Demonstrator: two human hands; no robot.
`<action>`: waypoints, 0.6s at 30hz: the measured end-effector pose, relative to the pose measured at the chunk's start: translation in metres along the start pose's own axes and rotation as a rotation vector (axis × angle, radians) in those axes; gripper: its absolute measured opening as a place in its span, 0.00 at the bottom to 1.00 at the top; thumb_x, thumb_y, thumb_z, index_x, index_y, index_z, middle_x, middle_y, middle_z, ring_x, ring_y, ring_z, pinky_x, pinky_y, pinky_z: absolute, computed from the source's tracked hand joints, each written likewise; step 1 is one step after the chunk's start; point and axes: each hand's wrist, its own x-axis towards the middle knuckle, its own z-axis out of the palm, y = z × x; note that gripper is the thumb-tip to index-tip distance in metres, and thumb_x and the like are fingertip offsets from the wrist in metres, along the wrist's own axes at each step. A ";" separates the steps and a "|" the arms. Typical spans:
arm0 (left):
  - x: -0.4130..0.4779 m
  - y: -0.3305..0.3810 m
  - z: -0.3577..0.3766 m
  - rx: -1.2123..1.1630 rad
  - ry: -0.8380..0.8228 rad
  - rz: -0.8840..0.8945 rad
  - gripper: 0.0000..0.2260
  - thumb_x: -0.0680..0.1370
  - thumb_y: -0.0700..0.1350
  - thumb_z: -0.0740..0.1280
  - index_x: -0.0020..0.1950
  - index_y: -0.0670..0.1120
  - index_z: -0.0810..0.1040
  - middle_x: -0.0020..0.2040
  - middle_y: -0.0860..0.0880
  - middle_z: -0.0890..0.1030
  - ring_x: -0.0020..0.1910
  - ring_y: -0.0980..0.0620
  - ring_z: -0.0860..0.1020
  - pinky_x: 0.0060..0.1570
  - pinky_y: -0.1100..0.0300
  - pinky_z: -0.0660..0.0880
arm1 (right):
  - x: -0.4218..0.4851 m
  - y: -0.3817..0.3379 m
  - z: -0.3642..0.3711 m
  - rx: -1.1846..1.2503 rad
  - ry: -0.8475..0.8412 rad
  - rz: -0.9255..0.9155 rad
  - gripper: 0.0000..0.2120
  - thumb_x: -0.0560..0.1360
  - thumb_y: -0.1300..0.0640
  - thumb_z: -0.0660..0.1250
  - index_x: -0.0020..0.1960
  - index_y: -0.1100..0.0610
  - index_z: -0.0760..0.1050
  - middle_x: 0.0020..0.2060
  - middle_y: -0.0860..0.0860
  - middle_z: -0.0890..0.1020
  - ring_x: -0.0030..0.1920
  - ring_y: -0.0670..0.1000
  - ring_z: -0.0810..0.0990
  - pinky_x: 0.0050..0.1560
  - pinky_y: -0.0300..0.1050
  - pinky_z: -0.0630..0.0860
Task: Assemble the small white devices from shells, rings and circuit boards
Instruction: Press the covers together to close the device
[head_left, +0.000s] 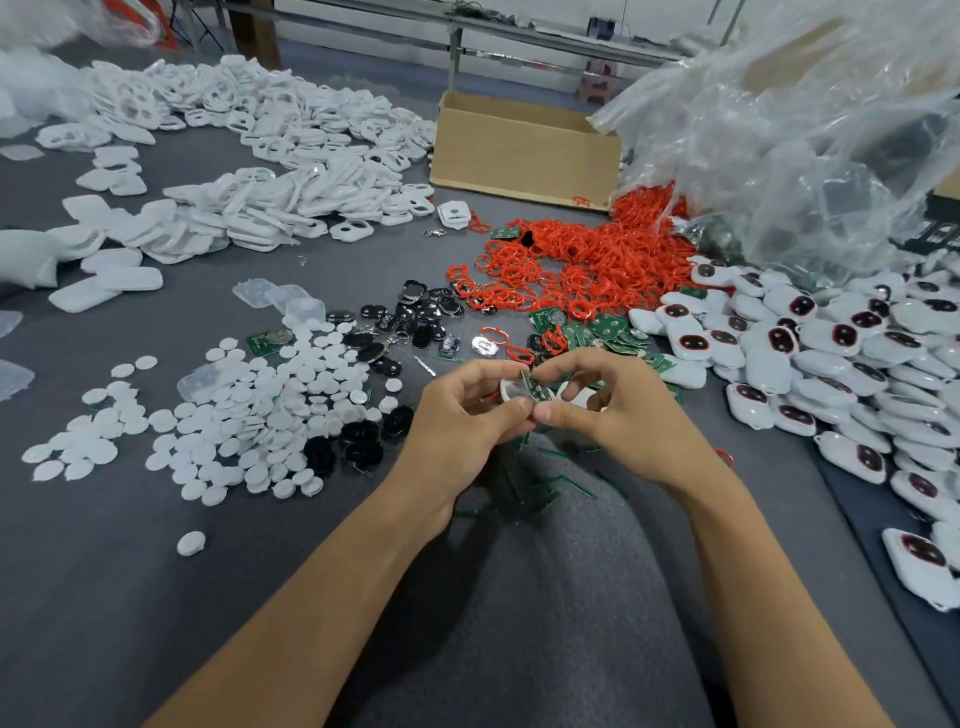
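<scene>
Grey felt-like cloth covers the desk (156, 597) and humps into a soft mound at 6 o'clock, between two bare forearms. Thin green strips (574, 483) lie scattered on the mound, just under the hands.

The left hand (462, 410) and right hand (618, 415) meet at the centre, thumbs tip to tip, all fingers curled. The left hand pinches a smooth white shell (510, 391), rounded at the edge. The right hand pinches a flat green board (533, 388), tilted on edge against the shell. A second white piece (582, 397) shows behind the right fingers; whether it is gripped I cannot tell.

At 8 o'clock one matt white disc (191, 543) lies alone. At 9 o'clock a wide spill of the same discs (234, 415) is mixed with fuzzy black pads (363, 441). At 3 o'clock lie heaped devices (810, 364), glossy white pebbles, each with a dark red-rimmed window.

Beyond the hands, at 12 o'clock, lie loose boards (608, 330), with shiny black and chrome pieces (415, 317) to their left. Clear moulded trays (280, 299) sit at 10 o'clock. Further out at 1 o'clock sprawls a tangle of thin red rings (582, 260).

A long drift of hard white shells (270, 156) fills 10 to 11 o'clock. An open cardboard box (524, 150) stands at 12 o'clock, and a crumpled clear bag (805, 145) billows at 2 o'clock
</scene>
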 end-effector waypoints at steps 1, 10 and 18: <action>0.000 0.000 0.000 0.009 -0.010 0.008 0.11 0.75 0.29 0.67 0.53 0.43 0.81 0.48 0.42 0.81 0.44 0.53 0.82 0.48 0.61 0.81 | 0.000 0.001 -0.001 0.028 -0.010 0.007 0.11 0.67 0.59 0.77 0.48 0.51 0.80 0.35 0.33 0.79 0.35 0.39 0.73 0.37 0.33 0.69; -0.001 -0.001 -0.001 0.078 -0.037 0.012 0.17 0.75 0.29 0.68 0.61 0.42 0.78 0.55 0.42 0.83 0.50 0.48 0.81 0.54 0.54 0.81 | 0.000 0.002 -0.002 0.058 0.003 0.014 0.15 0.63 0.62 0.79 0.45 0.54 0.78 0.38 0.44 0.80 0.38 0.47 0.77 0.40 0.40 0.73; 0.000 0.000 -0.002 0.093 -0.043 -0.014 0.20 0.73 0.27 0.69 0.61 0.44 0.78 0.56 0.43 0.82 0.51 0.45 0.80 0.59 0.45 0.78 | 0.000 -0.002 -0.001 0.043 -0.005 0.019 0.16 0.62 0.65 0.79 0.46 0.56 0.79 0.37 0.46 0.80 0.36 0.48 0.77 0.39 0.40 0.75</action>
